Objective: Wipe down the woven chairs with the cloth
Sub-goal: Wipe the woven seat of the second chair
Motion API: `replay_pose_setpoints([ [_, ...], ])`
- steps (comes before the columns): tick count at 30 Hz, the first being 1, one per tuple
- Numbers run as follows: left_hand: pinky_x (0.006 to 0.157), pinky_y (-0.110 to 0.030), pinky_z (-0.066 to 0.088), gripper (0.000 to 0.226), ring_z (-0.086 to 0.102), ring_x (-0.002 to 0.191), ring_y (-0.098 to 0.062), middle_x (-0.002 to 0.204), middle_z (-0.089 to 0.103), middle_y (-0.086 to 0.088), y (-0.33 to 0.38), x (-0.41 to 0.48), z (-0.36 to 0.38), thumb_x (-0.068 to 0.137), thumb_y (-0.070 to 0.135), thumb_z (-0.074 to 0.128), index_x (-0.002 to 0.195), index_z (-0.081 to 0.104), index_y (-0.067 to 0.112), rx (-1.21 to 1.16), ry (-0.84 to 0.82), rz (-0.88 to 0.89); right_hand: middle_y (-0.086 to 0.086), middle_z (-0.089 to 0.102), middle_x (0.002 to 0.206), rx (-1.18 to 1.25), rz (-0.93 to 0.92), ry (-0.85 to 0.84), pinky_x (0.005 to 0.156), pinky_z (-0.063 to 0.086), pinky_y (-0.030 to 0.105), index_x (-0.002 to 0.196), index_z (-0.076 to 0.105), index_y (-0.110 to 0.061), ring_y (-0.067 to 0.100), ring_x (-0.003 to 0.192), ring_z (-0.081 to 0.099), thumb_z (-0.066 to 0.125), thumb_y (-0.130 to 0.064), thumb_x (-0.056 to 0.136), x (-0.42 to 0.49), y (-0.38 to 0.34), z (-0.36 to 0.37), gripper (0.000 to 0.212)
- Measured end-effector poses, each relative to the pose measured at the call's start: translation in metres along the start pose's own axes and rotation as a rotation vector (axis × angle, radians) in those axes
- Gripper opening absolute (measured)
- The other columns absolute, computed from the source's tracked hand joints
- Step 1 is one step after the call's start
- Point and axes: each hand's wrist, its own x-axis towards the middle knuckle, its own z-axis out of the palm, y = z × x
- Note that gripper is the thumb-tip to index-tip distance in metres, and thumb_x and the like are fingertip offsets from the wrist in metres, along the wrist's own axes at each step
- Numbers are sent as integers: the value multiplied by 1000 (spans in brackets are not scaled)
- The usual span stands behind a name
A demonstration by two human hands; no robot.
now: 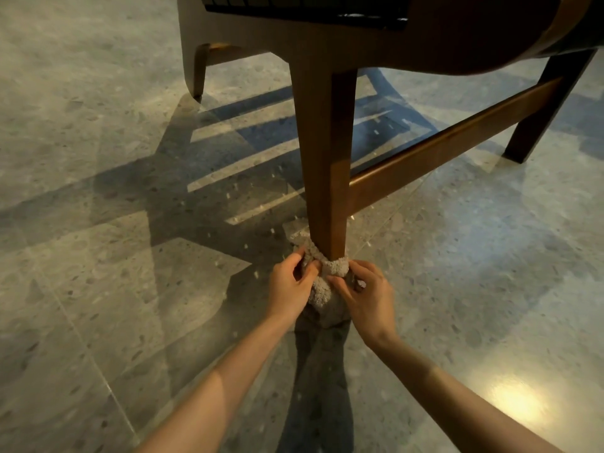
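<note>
At foot of chair leg (323,178) — left hand (289,286) and right hand (366,295) both pinching beige cloth (330,268) with curled fingers, wrapping it round the leg, on terrazzo floor (98,223).

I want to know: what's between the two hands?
In the head view, a fluffy beige cloth lies between the left hand and right hand, wrapped round the foot of the brown wooden chair leg.

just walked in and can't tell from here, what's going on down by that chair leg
A person is wiping the bottom of a wooden chair leg. A fuzzy beige cloth is wrapped around the foot of the leg, right down at the speckled floor. The left hand pinches the cloth on one side and the right hand pinches it on the other, fingers curled into the fabric.
</note>
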Motion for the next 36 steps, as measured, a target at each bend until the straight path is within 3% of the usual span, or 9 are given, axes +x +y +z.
replay_pose_setpoints([
  [4,70,-15,49,17,63,84,7,85,69,18,23,0,-1,92,21,59,91,63,38,-108,115,49,-12,59,100,109,-55,188,73,49,10,115,68,-16,-9,92,54,71,-14,82,8,-27,-6,33],
  [6,69,-12,50,20,62,85,9,84,68,23,45,2,-4,92,21,60,89,62,41,-171,186,108,-10,59,100,158,-103,274,71,46,4,114,67,-14,-9,92,56,72,-15,81,16,-47,-12,33],
  [10,84,-20,54,29,64,99,-1,106,69,7,92,7,-12,89,15,62,118,64,15,-350,318,279,-15,60,98,238,-192,393,78,51,14,111,67,-18,-2,91,60,74,-20,80,36,-92,-27,32],
  [13,86,-24,54,32,64,100,-3,104,68,8,129,13,-21,88,14,64,120,62,11,-471,354,359,-11,62,97,337,-203,391,77,55,23,100,71,-15,3,91,61,75,-21,80,53,-124,-41,22],
  [17,91,-40,53,34,64,105,-19,109,68,-10,166,23,-34,90,12,62,123,59,2,-512,344,465,-6,70,90,450,-239,393,79,56,35,86,70,-22,6,87,66,77,-23,79,72,-160,-55,10],
  [24,83,-30,55,34,66,99,-15,103,70,-6,168,26,-35,91,13,61,124,60,4,-495,358,466,2,71,96,434,-264,423,84,53,34,97,74,-8,11,92,65,75,-23,81,74,-162,-52,21],
  [27,80,-28,55,27,67,95,-13,96,71,-1,157,26,-33,92,14,60,119,63,6,-486,315,452,2,63,99,339,-320,478,73,50,19,93,75,-8,0,90,57,75,-23,81,72,-150,-47,19],
  [31,73,-18,54,17,67,89,0,87,71,17,125,23,-21,91,18,62,105,67,26,-488,304,358,0,56,105,214,-405,487,78,50,19,102,71,-11,-2,93,53,73,-14,82,57,-119,-33,20],
  [36,77,-14,52,33,64,96,-3,106,68,8,77,16,-6,89,26,63,120,63,13,-369,338,176,-1,55,111,145,-342,412,85,50,19,118,62,-16,1,101,53,73,-9,80,35,-82,-19,40],
])
